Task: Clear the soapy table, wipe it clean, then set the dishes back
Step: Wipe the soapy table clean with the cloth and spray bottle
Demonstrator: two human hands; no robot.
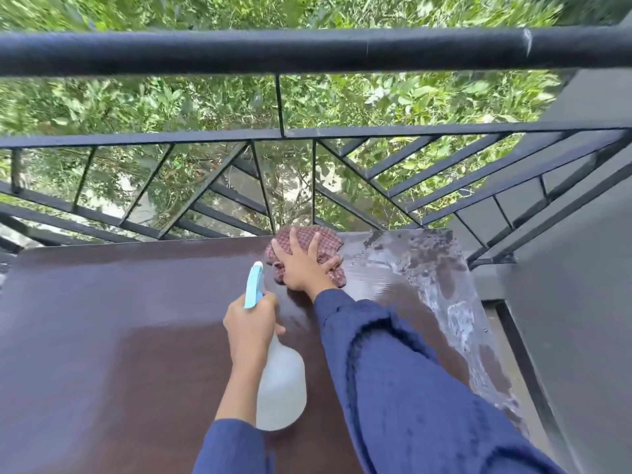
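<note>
A dark brown table (102, 319) fills the lower view. White soapy foam (455, 309) streaks its right side and far right corner. My right hand (302, 265) presses flat with spread fingers on a red checked cloth (326, 242) near the table's far edge. My left hand (251, 323) grips the neck of a white spray bottle (282, 384) with a light blue nozzle (254, 285), held above the middle of the table and pointing away from me. No dishes are in view.
A black metal railing (307, 49) runs along the table's far edge, with green foliage below and beyond it. A grey wall (581, 268) stands close on the right, leaving a narrow gap beside the table.
</note>
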